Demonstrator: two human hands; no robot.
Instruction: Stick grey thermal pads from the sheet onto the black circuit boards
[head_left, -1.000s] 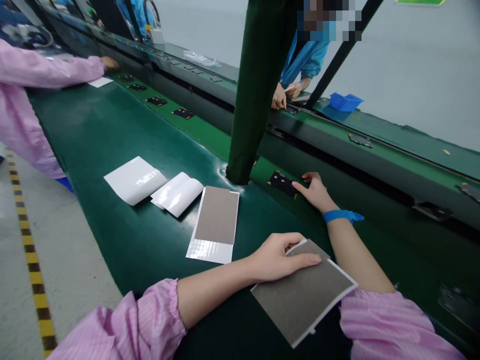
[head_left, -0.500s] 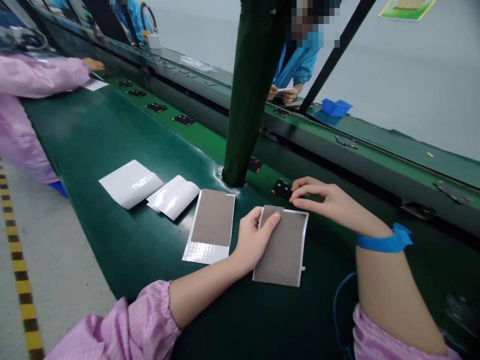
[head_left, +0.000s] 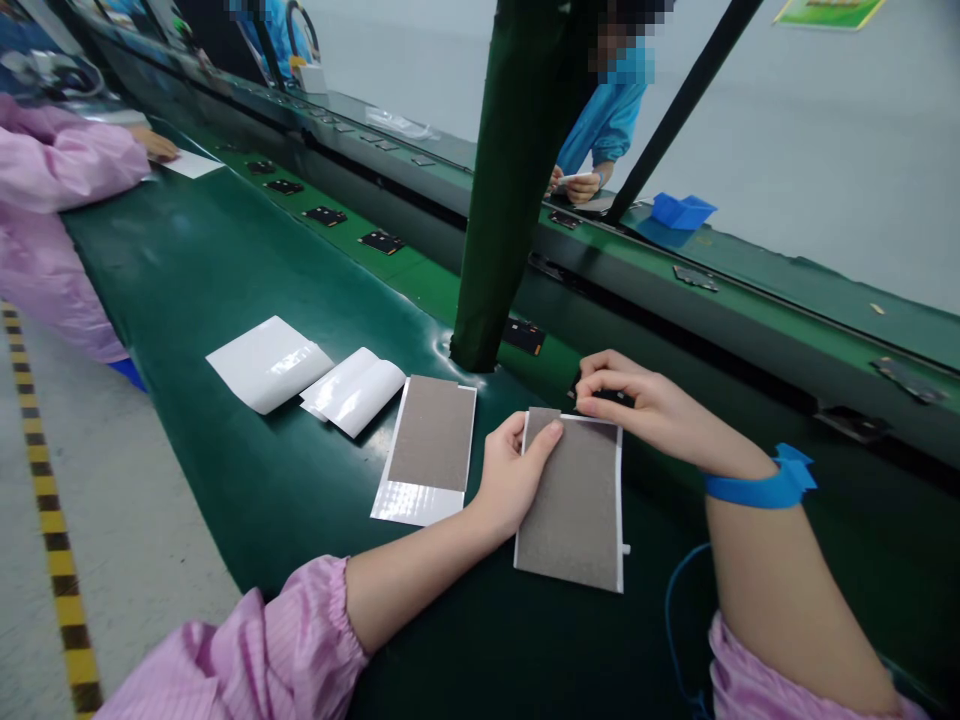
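Note:
My left hand grips a grey-brown sheet on white backing by its left edge, thumb on top. A small grey strip stands out at the sheet's upper left, and a little white tab at its lower right. My right hand, with a blue wrist strap, is at the sheet's top edge. Its thumb and index finger are pinched together; what is between them is too small to make out. Behind these fingers is a dark circuit board, partly hidden. Left of my left hand lies another grey-brown sheet on glossy white backing.
Two curled white sheets lie on the green table mat. A green-wrapped post rises ahead. Several black boards line the green strip behind. Co-workers sit left and across, near a blue bin.
My right hand's fingers have closed together at the sheet's top edge. The boards on the strip have shifted right past the post. The left co-worker's hand has drawn back.

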